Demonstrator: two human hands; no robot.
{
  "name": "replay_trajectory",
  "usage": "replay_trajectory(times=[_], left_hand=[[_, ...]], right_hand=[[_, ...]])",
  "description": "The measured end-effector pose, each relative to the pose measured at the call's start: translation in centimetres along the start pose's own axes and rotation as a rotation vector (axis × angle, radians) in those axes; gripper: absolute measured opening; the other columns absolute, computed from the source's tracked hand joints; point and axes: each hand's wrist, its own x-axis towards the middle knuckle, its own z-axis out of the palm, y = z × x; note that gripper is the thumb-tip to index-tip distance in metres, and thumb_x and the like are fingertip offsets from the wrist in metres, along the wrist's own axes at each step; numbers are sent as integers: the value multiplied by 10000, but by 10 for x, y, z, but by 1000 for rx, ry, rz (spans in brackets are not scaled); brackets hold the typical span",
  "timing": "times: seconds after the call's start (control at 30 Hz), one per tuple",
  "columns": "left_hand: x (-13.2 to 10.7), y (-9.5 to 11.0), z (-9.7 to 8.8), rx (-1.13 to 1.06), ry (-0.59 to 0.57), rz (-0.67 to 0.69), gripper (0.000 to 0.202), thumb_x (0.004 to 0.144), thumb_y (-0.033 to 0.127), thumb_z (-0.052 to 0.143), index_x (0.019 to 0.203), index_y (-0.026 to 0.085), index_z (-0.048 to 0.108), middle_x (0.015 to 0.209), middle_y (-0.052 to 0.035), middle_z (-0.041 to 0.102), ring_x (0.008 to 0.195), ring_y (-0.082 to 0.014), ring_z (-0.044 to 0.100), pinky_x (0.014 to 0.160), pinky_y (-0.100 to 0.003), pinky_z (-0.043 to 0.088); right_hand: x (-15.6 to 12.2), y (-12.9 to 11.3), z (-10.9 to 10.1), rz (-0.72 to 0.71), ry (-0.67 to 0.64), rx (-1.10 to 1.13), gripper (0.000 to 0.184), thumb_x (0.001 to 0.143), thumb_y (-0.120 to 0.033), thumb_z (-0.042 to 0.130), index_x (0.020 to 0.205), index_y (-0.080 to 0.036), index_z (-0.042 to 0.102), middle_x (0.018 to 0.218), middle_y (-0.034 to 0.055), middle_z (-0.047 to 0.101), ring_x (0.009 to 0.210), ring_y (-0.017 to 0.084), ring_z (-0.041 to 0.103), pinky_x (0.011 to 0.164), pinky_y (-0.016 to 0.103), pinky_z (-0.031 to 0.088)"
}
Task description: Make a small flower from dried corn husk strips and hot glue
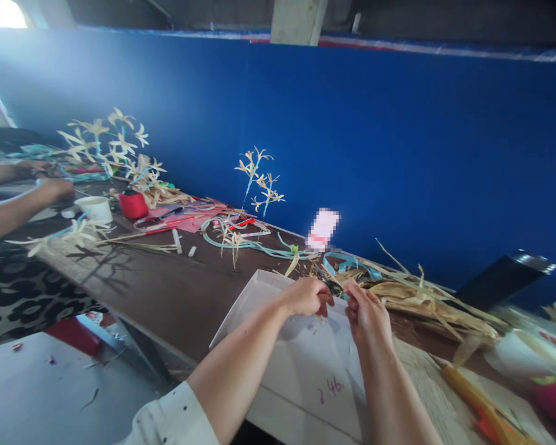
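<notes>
Over a shallow white box lid (278, 364) marked with red handwriting, my two hands come close together. My left hand (308, 296) is closed with curled fingers; a small dark object (334, 286), its kind unclear, shows at its fingertips. The thumb and fingers of my right hand (367, 312) are pinched together, and what they hold is too small to make out. Tiny pale scraps (315, 322) lie in the lid beneath my hands. Just beyond them are dried husk strips (412, 296) and a blue ribbon loop (345, 262).
Pale husk flowers on blue stems (120, 145) stand at the left, with smaller ones (254, 170) at the blue wall. A yellow glue gun (477, 398) lies front right. Red thread (133, 204) and a white cup (95, 210) sit near a co-worker's hands (50, 188).
</notes>
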Motion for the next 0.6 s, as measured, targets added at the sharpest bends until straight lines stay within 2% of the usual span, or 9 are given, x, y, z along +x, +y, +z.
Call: replay_trajectory(times=[0.13, 0.23, 0.3, 0.37, 0.47, 0.53, 0.6], left_hand=[[-1, 0, 0, 50, 43, 26, 275, 791, 262, 413, 866, 144, 650, 679, -23, 663, 574, -101, 572, 542, -192, 403], [-1, 1, -1, 47, 73, 32, 265, 789, 251, 418, 855, 142, 651, 669, -18, 658, 565, -94, 560, 554, -192, 401], [0, 1, -2, 28, 77, 22, 266, 792, 249, 419, 859, 134, 649, 670, -22, 654, 555, -87, 551, 552, -189, 398], [0, 2, -2, 1, 75, 15, 271, 795, 249, 418, 865, 125, 649, 671, -27, 648, 548, -84, 541, 542, -186, 391], [1, 1, -4, -45, 68, 10, 285, 801, 277, 419, 865, 121, 649, 673, -32, 640, 554, -89, 538, 536, -191, 388], [1, 1, -4, -64, 66, 10, 308, 807, 325, 427, 861, 117, 646, 668, -32, 633, 549, -90, 532, 529, -193, 383], [2, 1, -4, -72, 69, 20, 338, 811, 373, 433, 858, 112, 643, 657, -31, 625, 532, -86, 516, 518, -193, 373]], right_hand=[[-1, 1, 0, -3, -13, 8, 405, 484, -354, 844, 624, -159, 518, 603, -18, 600, 363, 3, 299, 294, 131, 171], [-1, -2, 0, -26, -30, -8, 388, 512, -384, 831, 645, -163, 541, 613, -25, 598, 363, 3, 311, 296, 131, 195], [-1, -5, -1, 28, -70, -3, 386, 567, -464, 788, 718, -164, 596, 706, 7, 637, 396, 18, 378, 308, 131, 258], [0, -8, -3, 123, -165, 23, 440, 615, -531, 736, 848, -169, 647, 876, 56, 666, 461, 40, 455, 334, 139, 328], [1, -9, -7, 185, -324, 22, 443, 612, -434, 774, 962, -182, 675, 1016, 74, 654, 514, 44, 479, 363, 136, 360], [1, -7, -8, 167, -361, -20, 388, 580, -336, 806, 920, -184, 697, 972, 59, 665, 484, 25, 436, 350, 123, 325], [1, -6, -9, 138, -353, -61, 336, 562, -314, 813, 850, -174, 713, 907, 50, 671, 449, 11, 388, 327, 121, 273]])
